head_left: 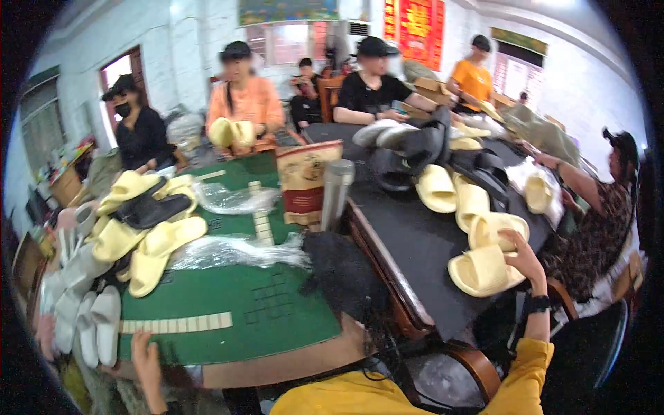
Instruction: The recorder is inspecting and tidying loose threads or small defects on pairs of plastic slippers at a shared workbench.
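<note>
My right hand reaches over the dark table at the right. Its fingers are closed on the side of a pale yellow slipper, which overlaps another yellow slipper just behind it. My left hand is at the near edge of the green-topped table, fingers stretched out and nothing visible in them. A strip of pale tiles lies just beyond those fingers. Beside it, to the left, white slippers lean at the table's corner.
Yellow slippers and black ones are heaped at the left, near clear plastic bags. A paper bag and a clear cylinder stand mid-table. More slippers pile up farther right. Several people sit or stand around.
</note>
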`<action>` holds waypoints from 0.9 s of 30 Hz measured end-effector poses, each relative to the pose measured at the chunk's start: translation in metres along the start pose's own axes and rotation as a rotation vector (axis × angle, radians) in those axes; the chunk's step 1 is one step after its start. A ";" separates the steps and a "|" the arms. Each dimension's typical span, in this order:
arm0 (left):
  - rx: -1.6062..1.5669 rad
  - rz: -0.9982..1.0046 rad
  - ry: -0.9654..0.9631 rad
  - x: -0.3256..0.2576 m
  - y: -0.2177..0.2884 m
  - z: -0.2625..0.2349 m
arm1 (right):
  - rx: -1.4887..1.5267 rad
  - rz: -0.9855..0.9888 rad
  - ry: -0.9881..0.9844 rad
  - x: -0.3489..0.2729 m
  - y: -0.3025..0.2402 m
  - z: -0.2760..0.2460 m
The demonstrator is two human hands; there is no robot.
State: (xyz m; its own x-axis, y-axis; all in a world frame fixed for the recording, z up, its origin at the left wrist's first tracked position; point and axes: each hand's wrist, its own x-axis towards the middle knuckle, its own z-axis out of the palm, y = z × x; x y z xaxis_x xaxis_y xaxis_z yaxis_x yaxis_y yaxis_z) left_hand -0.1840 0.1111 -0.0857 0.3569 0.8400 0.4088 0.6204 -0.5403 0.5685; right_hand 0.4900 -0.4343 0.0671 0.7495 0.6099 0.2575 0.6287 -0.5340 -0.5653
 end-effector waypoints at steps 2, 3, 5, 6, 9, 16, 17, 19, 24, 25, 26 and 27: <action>-0.187 -0.115 -0.016 -0.010 0.047 0.016 | 0.038 -0.048 0.023 0.010 -0.009 0.016; -0.175 -0.048 -0.014 -0.012 0.066 0.021 | 0.128 -0.065 0.024 0.012 -0.015 0.024; -0.316 -0.110 -0.044 -0.015 0.096 0.027 | 0.050 -0.136 0.052 0.011 -0.032 0.029; -0.297 -0.091 -0.035 -0.013 0.108 0.031 | -0.007 -0.156 0.041 0.007 -0.044 0.029; -0.378 -0.119 -0.029 -0.015 0.136 0.039 | -0.089 -0.223 0.014 -0.005 -0.094 0.035; -0.382 0.033 -0.039 -0.013 0.177 0.027 | 0.246 -0.490 -0.206 -0.017 -0.254 0.133; -0.378 0.028 -0.006 -0.013 0.181 0.024 | 0.307 -0.523 -0.234 -0.019 -0.274 0.159; -0.378 0.104 0.114 -0.012 0.185 0.017 | 0.660 -0.426 -0.464 -0.020 -0.309 0.222; -0.366 -0.016 0.367 -0.012 0.184 -0.003 | 0.921 -0.217 -0.675 -0.040 -0.373 0.355; -0.284 -0.023 0.438 -0.012 0.183 -0.004 | 0.881 -0.218 -0.698 -0.044 -0.377 0.373; -0.183 -0.025 0.376 -0.012 0.181 -0.005 | 0.927 -0.178 -0.728 -0.047 -0.385 0.390; -0.174 -0.031 0.358 -0.012 0.180 -0.001 | 0.892 -0.136 -0.744 -0.050 -0.389 0.401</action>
State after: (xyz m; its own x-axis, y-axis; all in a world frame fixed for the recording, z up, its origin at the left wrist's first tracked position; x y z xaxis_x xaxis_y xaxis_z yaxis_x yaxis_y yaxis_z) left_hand -0.0777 0.0033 0.0124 0.0549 0.8016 0.5953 0.4885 -0.5415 0.6842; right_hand 0.1256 -0.0225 -0.0401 0.1949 0.9808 0.0032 0.1042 -0.0175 -0.9944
